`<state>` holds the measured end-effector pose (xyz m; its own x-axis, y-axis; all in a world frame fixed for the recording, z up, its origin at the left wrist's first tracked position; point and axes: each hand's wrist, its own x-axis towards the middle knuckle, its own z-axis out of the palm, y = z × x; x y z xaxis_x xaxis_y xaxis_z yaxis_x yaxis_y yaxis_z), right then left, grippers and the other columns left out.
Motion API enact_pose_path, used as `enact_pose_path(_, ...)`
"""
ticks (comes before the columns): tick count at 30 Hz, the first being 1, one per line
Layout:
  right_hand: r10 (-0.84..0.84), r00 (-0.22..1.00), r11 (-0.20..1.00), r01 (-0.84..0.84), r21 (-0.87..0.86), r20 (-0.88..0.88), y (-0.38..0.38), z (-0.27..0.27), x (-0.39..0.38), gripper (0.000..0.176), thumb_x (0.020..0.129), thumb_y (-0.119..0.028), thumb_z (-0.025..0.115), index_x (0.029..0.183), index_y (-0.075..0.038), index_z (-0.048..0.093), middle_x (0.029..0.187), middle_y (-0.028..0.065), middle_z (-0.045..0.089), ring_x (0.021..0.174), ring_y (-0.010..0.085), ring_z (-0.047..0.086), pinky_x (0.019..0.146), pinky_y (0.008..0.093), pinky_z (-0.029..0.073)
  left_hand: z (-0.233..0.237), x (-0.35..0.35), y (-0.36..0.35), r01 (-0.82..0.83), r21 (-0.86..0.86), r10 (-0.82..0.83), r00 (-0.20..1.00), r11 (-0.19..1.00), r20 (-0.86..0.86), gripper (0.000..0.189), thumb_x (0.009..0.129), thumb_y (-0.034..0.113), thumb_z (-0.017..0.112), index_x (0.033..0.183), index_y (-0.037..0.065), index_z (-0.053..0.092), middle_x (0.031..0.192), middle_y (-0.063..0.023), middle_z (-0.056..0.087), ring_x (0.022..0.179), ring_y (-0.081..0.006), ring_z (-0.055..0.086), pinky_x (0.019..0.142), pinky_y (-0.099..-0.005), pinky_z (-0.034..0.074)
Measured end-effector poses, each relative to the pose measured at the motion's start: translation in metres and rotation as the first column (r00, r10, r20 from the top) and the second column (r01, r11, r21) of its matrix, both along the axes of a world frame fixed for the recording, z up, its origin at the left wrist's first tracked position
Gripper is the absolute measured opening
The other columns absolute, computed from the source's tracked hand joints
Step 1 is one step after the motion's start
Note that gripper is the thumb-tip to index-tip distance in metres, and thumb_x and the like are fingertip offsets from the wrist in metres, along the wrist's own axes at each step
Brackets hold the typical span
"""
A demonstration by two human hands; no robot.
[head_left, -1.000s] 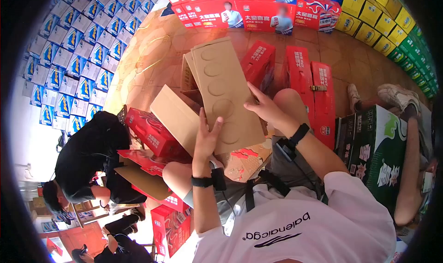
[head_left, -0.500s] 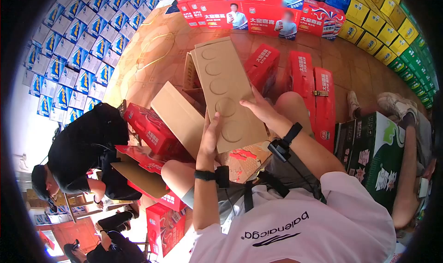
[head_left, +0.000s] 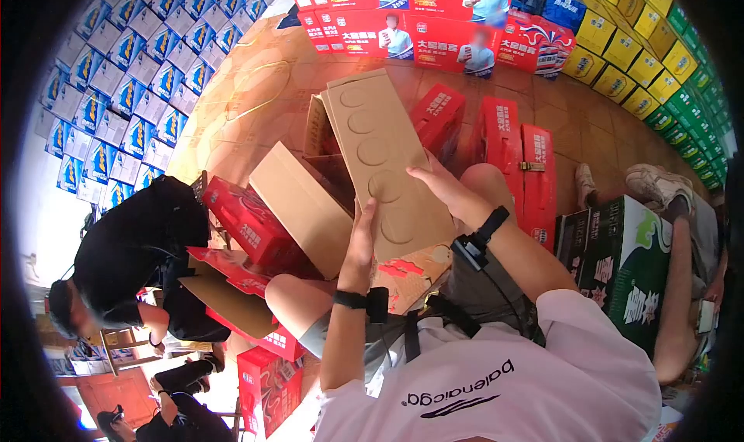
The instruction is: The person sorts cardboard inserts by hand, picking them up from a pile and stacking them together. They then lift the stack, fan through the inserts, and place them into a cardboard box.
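A brown cardboard insert [head_left: 370, 122] with a row of several round scored circles is held in front of me, tilted a little to the left at its far end. My left hand [head_left: 361, 236] grips its left edge near the close end, thumb on the face. On the right edge, my right hand [head_left: 448, 188] has its thumb on top, with the other fingers mostly hidden beneath. Left of the insert leans a plain brown cardboard piece [head_left: 301, 202]. Behind the insert, an open brown box [head_left: 316, 128] is partly covered.
Red printed cartons [head_left: 252, 221] lie around my legs, with more red cartons [head_left: 501, 136] at the right. A green-and-black carton [head_left: 620, 260] stands beside another person's leg. One person in black [head_left: 128, 248] bends at the left. Stacked blue-and-white cartons [head_left: 124, 93] line the wall.
The view has shifted slightly. Both hands keep their hold on the cardboard insert, which has barely moved between them.
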<state>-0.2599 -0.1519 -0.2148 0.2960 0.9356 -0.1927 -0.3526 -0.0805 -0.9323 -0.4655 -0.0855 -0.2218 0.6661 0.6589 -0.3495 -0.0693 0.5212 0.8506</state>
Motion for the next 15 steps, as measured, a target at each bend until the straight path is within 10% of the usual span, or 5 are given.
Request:
enact_pose_path(10,0.032,0.996,0.999,-0.03,-0.037,0.078,-0.002,0.007,0.008,0.069,0.098,-0.023,0.061,0.156,-0.004,0.029,0.151,0.011,0.045,0.139,0.0209,0.043,0.114,0.0348,0.034,-0.01,0.009,-0.004,-0.01,0.063,0.009,1.0,0.998,0.011,0.064,0.106,0.048,0.041,0.149,0.0,0.041,0.148,-0.0158,0.05,0.133,-0.0253,0.052,0.112,-0.0372,0.042)
enact_pose_path(15,-0.056,0.997,0.994,0.05,-0.096,-0.059,-0.011,0.004,0.018,0.068,0.097,-0.025,0.063,0.155,-0.003,0.034,0.15,0.0108,0.047,0.137,0.0211,0.046,0.113,0.0347,0.035,-0.022,-0.017,0.024,0.049,-0.137,-0.037,0.995,0.989,0.094,0.073,0.106,0.049,0.044,0.157,-0.001,0.028,0.16,-0.0166,0.036,0.145,-0.0273,0.036,0.121,-0.0376,0.026)
